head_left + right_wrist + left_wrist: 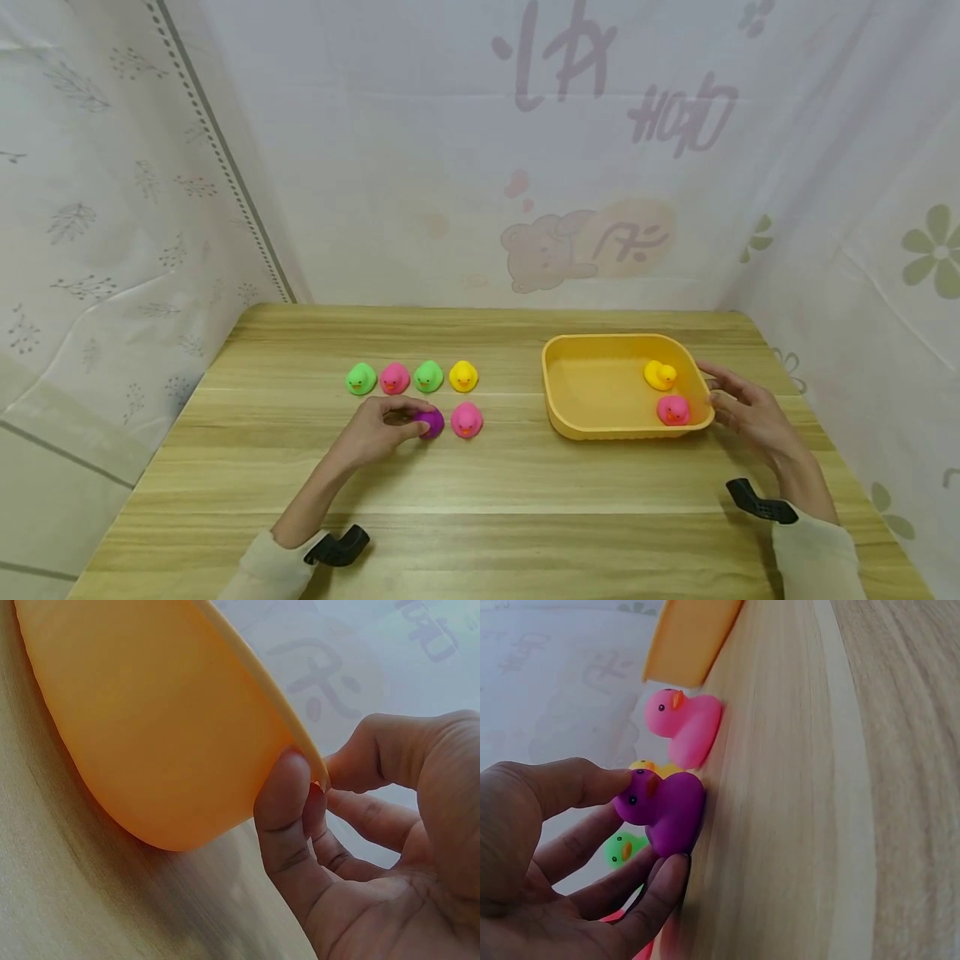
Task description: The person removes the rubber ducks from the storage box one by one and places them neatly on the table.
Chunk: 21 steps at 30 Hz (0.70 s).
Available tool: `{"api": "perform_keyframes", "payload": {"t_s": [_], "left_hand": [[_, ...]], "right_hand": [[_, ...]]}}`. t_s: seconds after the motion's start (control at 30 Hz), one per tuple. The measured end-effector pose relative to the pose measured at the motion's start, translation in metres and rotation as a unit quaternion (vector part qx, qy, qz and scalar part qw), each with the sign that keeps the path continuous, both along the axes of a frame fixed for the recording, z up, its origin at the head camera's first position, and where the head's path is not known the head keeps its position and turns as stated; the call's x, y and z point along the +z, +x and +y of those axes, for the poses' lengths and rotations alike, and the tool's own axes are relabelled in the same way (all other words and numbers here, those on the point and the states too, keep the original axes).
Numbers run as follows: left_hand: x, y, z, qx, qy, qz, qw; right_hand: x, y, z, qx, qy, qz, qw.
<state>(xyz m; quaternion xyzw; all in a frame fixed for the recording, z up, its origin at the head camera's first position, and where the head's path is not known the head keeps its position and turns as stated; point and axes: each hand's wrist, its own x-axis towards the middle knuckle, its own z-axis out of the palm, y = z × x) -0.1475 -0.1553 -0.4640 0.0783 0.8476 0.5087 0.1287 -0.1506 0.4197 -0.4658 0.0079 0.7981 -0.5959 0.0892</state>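
A purple rubber duck (432, 423) stands on the table, and my left hand (378, 431) holds it between thumb and fingers. In the left wrist view one fingertip lies on the head of the purple duck (673, 817) and another at its base. Just right of it sits a pink rubber duck (467, 420). My right hand (759, 423) pinches the right rim of a yellow plastic tray (553, 400), as the right wrist view of the tray (172, 735) confirms. Inside the tray are a yellow duck (660, 375) and another pink duck (673, 410).
Behind the left hand, a row of ducks runs left to right: green (362, 379), pink (394, 378), green (428, 377) and yellow (463, 377). The wooden table (540, 525) is bordered by patterned cloth (420, 167) at the back and sides.
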Motion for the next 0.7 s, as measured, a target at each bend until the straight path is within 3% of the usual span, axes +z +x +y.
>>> {"api": "perform_keyframes", "payload": {"t_s": [0.37, 0.7], "left_hand": [[-0.001, 0.0, -0.003, -0.004, 0.01, 0.001, 0.9999], [0.016, -0.001, -0.003, -0.004, 0.008, 0.026, 0.9996]], "right_hand": [[0.0, 0.0, 0.0, -0.003, 0.007, -0.002, 1.0], [0.0, 0.001, 0.0, -0.003, 0.007, -0.004, 1.0]]}}
